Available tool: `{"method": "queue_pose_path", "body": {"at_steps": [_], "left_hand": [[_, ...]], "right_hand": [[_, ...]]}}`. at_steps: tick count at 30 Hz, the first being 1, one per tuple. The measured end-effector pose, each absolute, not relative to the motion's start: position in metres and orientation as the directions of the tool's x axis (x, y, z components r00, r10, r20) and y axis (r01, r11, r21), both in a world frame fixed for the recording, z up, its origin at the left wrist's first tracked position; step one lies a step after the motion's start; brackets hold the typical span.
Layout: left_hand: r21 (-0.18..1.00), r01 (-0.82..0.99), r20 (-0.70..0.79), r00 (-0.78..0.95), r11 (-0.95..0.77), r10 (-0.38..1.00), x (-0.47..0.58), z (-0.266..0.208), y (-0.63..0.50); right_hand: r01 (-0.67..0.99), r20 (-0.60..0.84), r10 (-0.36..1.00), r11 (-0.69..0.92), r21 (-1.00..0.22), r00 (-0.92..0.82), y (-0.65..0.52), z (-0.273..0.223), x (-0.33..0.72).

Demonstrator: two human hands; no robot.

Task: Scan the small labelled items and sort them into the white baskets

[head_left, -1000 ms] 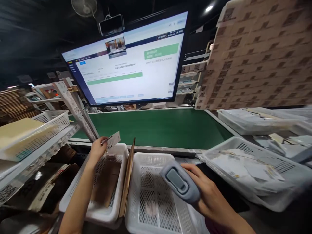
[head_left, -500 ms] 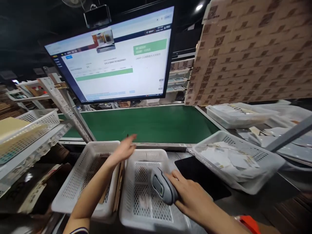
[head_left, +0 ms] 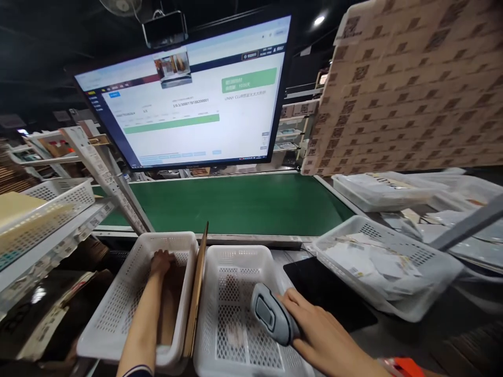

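My right hand (head_left: 320, 335) grips a grey handheld barcode scanner (head_left: 271, 313), held over the middle white perforated basket (head_left: 236, 262). My left hand (head_left: 161, 262) reaches down into the left white basket (head_left: 118, 314), its fingers curled at the far end on brown cardboard pieces (head_left: 170, 309) lying inside. Whether it grasps anything is hidden. A cardboard sheet (head_left: 196, 293) stands upright between the two baskets.
A green conveyor belt (head_left: 236, 201) runs beyond the baskets under a large monitor (head_left: 184, 99). A basket of white paper slips (head_left: 385, 264) sits right, beside a black pad (head_left: 326, 288). Stacked cartons (head_left: 412, 89) rise at the right. Shelving with a basket (head_left: 51, 209) stands left.
My left hand, which held a small label card above the left basket, swung right with no card visible, then dropped into the left basket. The scanner hand lowered slightly.
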State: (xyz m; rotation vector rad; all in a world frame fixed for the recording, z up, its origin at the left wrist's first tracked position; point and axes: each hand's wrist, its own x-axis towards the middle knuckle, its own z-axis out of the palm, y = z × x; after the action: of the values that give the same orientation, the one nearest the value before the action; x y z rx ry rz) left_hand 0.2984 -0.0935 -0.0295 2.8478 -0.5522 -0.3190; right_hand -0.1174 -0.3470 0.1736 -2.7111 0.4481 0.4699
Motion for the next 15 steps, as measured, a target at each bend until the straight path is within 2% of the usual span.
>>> {"method": "queue_pose_path", "body": {"at_steps": [4,7,10,12,15], "left_hand": [[0.289,-0.36,-0.102,0.91,-0.887,-0.402,0.305,-0.001,-0.092],[0.31,-0.419,0.052,0.904,-0.853,-0.425,0.297,0.043,-0.097],[0.305,-0.55,0.245,0.834,-0.778,-0.494,0.267,0.093,-0.107],[0.297,-0.669,0.385,0.737,-0.681,-0.556,0.24,0.122,-0.114],[0.302,-0.779,0.482,0.622,-0.55,-0.617,0.198,0.15,-0.124]], "right_hand": [[-0.324,-0.269,-0.238,-0.88,-0.347,0.933,-0.352,0.182,-0.116],[-0.175,-0.05,-0.171,-0.875,-0.451,0.984,-0.355,0.182,-0.109],[-0.004,0.172,-0.087,-0.902,-0.432,0.981,-0.347,0.188,-0.091],[0.044,0.183,-0.027,-0.927,-0.373,0.983,-0.336,0.199,-0.077],[0.041,0.058,0.025,-0.959,-0.281,0.998,-0.317,0.221,-0.063]]}}
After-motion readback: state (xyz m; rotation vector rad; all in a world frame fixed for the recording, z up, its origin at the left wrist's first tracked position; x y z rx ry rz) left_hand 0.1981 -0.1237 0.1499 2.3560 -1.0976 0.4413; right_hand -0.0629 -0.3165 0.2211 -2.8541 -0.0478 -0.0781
